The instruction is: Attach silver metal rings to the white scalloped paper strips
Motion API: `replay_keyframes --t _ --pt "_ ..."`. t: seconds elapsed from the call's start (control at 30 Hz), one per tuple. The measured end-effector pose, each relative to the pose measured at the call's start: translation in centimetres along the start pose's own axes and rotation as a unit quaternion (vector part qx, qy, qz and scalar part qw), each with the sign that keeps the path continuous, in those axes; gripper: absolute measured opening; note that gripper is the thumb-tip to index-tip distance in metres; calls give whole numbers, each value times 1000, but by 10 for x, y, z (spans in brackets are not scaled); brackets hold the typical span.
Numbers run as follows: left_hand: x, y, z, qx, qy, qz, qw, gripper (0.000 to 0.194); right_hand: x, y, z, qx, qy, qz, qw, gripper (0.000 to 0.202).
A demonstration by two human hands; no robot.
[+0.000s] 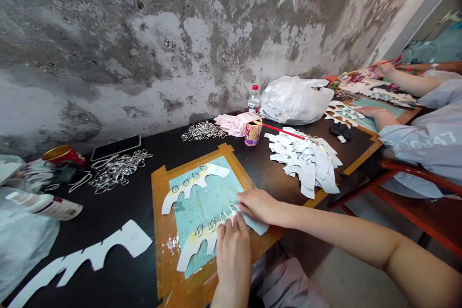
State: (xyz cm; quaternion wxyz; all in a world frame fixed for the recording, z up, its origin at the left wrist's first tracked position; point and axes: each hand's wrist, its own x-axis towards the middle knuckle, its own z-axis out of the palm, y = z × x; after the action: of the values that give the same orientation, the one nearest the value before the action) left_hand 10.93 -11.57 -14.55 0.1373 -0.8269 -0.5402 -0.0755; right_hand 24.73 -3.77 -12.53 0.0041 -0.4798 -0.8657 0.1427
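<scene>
The left hand (234,243) and right hand (258,206), fingers bent, touch a white scalloped card strip (189,251) bearing silver oval rings (199,230); pinch unclear. It lies crosswise on a brown-taped teal mat (202,198), scallops facing the person, one end pointing lower left.

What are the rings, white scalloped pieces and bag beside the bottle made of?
Rings: probably polished metal, given their silvery glints. White scalloped pieces: matte, flat and crisp-edged, perhaps card or stiff fabric. Bag: likely thin, glossy plastic, being translucent and crinkled.
</scene>
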Motion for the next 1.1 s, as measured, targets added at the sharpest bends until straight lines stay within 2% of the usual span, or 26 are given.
replay_keyframes --t 0.27,0.43,0.63,0.8,1.0,1.1 --pt "3 5 -4 11 -20 16 1000 36 6 1 -7 -31 -52 -8 998 24" --pt "1 3 -3 10 -27 27 999 38 7 4 -10 -67 -48 -38 996 24" --pt "4 -4 -5 -18 18 28 999 30 6 13 -18 -30 -57 -38 997 24" --pt "5 -24 1 -138 27 -8 990 24 12 15 -29 0 -99 -39 994 22" --pt "9 -52 9 -327 39 -82 941 15 19 14 -27 -4 -118 -45 992 26" --pt "13 -58 0 -314 115 -127 934 12 20 14 -24 -4 -127 -33 991 27"
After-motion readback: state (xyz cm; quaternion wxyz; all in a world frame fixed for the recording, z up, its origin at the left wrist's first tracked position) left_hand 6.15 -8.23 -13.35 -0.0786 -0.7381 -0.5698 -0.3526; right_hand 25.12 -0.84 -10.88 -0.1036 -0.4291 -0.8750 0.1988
